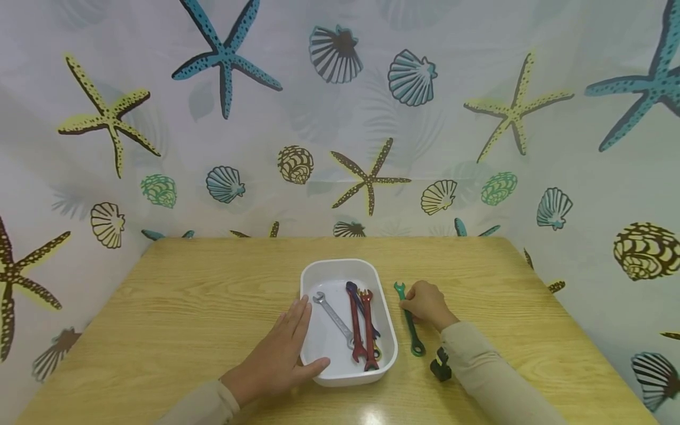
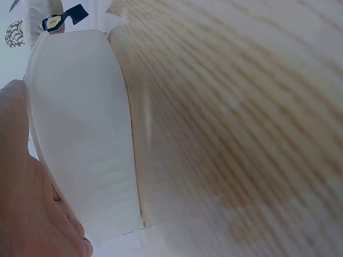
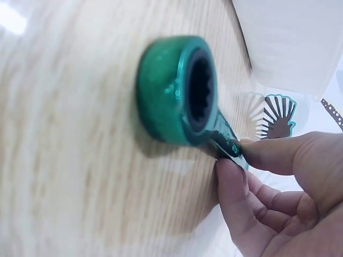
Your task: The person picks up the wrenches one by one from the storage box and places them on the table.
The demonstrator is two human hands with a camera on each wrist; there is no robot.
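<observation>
Between the thumb and fingers of my right hand (image 1: pixel 427 304) is a green combination wrench (image 1: pixel 411 327), pinched by its shank to the right of the white tray (image 1: pixel 345 381). In the right wrist view its ring end (image 3: pixel 174 91) is close to the camera, and the fingertips hold the shank beyond it. My left hand (image 1: pixel 278 357) rests with straight fingers along the tray's left rim. Inside the tray lie a silver wrench (image 1: pixel 334 317), two red wrenches (image 1: pixel 368 333) and a dark blue-purple wrench (image 1: pixel 352 288). A yellow wrench (image 1: pixel 378 352) is mostly hidden under them.
The tray stands on a wood-grain table (image 1: pixel 223 283). A black strap mount (image 1: pixel 440 365) is on the right wrist, beside the sleeve (image 1: pixel 473 348). Behind the table hangs a white curtain (image 1: pixel 255 136) printed with starfish and shells.
</observation>
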